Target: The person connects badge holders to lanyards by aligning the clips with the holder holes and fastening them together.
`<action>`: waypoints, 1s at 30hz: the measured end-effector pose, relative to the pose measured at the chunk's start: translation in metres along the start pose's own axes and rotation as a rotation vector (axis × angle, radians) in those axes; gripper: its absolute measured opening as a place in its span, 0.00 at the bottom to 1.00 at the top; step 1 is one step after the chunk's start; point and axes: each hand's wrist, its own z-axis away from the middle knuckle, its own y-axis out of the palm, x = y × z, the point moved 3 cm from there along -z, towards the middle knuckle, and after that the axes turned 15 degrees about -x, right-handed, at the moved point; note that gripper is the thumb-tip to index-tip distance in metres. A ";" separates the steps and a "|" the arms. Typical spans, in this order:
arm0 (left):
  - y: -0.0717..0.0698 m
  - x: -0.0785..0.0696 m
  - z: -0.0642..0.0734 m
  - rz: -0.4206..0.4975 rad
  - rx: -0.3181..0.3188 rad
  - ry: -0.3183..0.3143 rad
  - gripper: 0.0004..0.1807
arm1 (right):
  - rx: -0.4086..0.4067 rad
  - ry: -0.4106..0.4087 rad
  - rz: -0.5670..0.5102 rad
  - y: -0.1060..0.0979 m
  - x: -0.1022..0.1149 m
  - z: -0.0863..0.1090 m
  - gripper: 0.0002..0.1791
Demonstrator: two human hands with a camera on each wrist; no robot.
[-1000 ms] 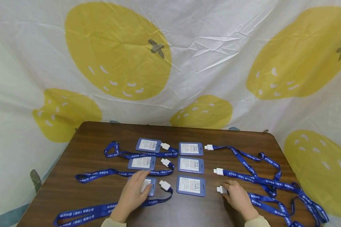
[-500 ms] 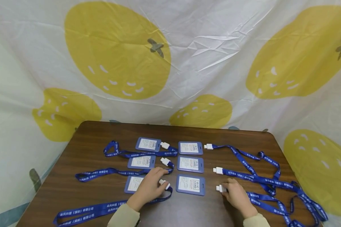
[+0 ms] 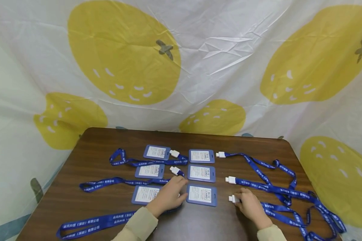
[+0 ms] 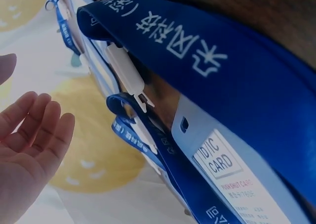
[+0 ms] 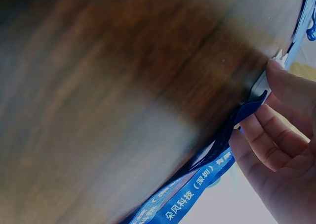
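My left hand (image 3: pixel 169 194) is over the table between the two front card holders, its fingertips by the left edge of the right-hand blue card holder (image 3: pixel 201 195). In the left wrist view, its fingers are loosely bent with nothing in them. My right hand (image 3: pixel 249 205) pinches the white plastic clip (image 3: pixel 232 198) of the front-right blue lanyard (image 3: pixel 282 219), just right of that holder. In the right wrist view, thumb and fingers grip the clip where the strap joins it. The front-left card holder (image 3: pixel 144 194) lies partly behind my left hand, which also covers its lanyard's clip.
Several more blue card holders (image 3: pixel 201 173) lie in two columns on the brown table (image 3: pixel 108 137). Blue lanyards (image 3: pixel 102 184) with white clips (image 3: pixel 231 180) stretch out on both sides, tangled at the right. A lemon-patterned cloth (image 3: pixel 199 67) hangs behind the table.
My left hand has moved right from over the front-left card holder, past its lanyard clip, toward the holder in the right column. My right hand stays at its clip.
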 end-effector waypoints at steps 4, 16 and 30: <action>0.006 0.000 -0.002 -0.022 0.062 0.007 0.21 | 0.014 0.009 -0.002 0.000 0.000 0.000 0.14; 0.023 -0.009 -0.009 -0.179 0.255 0.131 0.26 | 0.008 0.015 -0.019 0.001 -0.002 0.000 0.14; 0.041 -0.009 -0.012 -0.279 0.330 0.181 0.23 | -0.019 -0.007 -0.032 0.000 -0.003 0.001 0.14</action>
